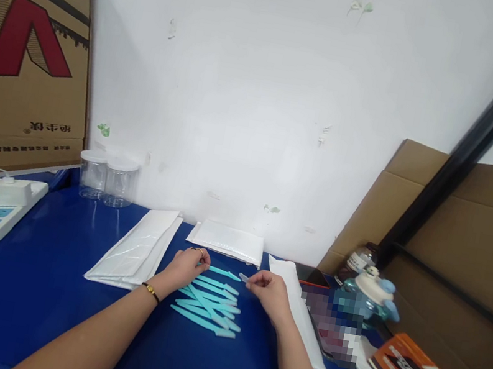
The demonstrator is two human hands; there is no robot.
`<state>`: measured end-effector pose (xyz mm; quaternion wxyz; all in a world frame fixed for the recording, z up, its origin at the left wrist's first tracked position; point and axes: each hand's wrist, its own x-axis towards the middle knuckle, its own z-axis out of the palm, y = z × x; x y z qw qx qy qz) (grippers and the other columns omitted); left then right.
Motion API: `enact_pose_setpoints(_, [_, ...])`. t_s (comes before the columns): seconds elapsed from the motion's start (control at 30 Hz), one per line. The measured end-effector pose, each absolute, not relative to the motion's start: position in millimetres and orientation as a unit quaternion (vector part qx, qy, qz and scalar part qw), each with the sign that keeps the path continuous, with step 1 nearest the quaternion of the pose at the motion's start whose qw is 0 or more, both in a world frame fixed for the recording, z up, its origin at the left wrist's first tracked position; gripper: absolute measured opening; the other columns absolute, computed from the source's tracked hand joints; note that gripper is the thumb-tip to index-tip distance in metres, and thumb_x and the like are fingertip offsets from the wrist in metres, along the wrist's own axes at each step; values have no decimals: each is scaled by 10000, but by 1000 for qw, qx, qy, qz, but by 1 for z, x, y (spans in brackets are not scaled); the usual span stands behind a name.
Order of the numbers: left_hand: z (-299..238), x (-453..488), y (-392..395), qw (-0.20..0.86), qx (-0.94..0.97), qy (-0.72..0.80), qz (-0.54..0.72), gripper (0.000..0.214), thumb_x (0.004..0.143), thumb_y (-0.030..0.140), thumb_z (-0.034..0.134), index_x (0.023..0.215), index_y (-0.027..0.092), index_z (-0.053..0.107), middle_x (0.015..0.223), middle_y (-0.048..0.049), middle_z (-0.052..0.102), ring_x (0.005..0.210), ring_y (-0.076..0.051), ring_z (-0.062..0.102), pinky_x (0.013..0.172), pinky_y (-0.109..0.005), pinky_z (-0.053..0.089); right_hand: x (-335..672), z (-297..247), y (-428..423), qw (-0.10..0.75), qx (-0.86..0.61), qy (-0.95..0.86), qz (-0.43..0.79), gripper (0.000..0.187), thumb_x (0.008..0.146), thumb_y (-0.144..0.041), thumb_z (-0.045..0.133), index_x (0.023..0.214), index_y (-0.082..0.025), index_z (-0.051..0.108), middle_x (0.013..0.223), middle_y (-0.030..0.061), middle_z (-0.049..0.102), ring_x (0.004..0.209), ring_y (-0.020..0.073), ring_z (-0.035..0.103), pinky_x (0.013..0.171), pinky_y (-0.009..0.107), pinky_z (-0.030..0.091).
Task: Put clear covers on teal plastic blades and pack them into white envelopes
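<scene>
My left hand [186, 267] pinches the handle end of a turquoise eyebrow razor [223, 273], which points to the right just above the table. Between the thumb and fingers of my right hand [270, 292] is a small clear cap [243, 278], close to the razor's blade end. Whether cap and razor touch, I cannot tell. Below them several more turquoise eyebrow razors [207, 305] lie in a loose, partly crossed pile on the blue table [192, 364], their blade ends mostly to the right.
White padded mailers lie to the left [137, 245], behind [227, 241] and right [295, 312] of the razors. Two clear jars [119, 185] stand by the wall. A power strip [8, 220] is far left; a teal bottle [367, 296] and an orange packet [405, 367] are right.
</scene>
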<state>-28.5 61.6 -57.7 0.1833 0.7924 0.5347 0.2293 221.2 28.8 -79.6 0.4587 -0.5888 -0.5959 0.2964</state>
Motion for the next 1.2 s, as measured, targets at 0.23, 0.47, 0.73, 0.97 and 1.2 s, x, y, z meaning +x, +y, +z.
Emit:
enact_pose_setpoints(0.23, [-55, -29, 59, 188, 791, 537, 224, 132, 791, 293, 491, 815, 223, 600, 812, 13, 646, 805, -157, 585, 699, -246, 376, 219, -77, 26, 451, -585, -604, 298, 103, 576, -243, 681, 612, -152, 649, 536, -6, 607, 494, 109, 492, 488, 213, 371])
enact_pose_setpoints(0.47, [-53, -30, 60, 189, 790, 541, 219, 133, 791, 282, 487, 821, 223, 602, 801, 20, 648, 780, -155, 592, 722, -256, 381, 223, -76, 26, 464, -577, -601, 301, 111, 584, -248, 680, 622, -150, 645, 529, -8, 600, 485, 109, 479, 476, 219, 357])
enact_pose_setpoints(0.73, [-54, -26, 55, 206, 807, 510, 216, 138, 772, 291, 511, 812, 214, 619, 815, 12, 654, 777, -150, 588, 726, -248, 403, 209, -72, 20, 439, -555, -624, 332, 120, 590, -257, 686, 642, -151, 667, 595, 13, 646, 531, 123, 525, 511, 224, 392])
enact_pose_setpoints(0.97, [-45, -33, 44, 207, 855, 446, 167, 569, 675, 572, 599, 1143, 251, 554, 1176, -55, 571, 1129, -257, 472, 967, -364, 326, 210, -72, 19, 424, -549, -640, 329, 175, 597, -297, 697, 688, -147, 690, 627, 23, 655, 530, 121, 523, 506, 224, 394])
enact_pose_setpoints(1.2, [-34, -26, 16, 149, 908, 386, 57, 938, 469, 474, 735, 1313, 229, 405, 1295, -124, 450, 1198, -336, 390, 1010, -460, 295, 222, -59, 18, 496, -574, -600, 256, 258, 695, -371, 617, 827, -160, 683, 457, -50, 452, 434, 93, 366, 438, 212, 276])
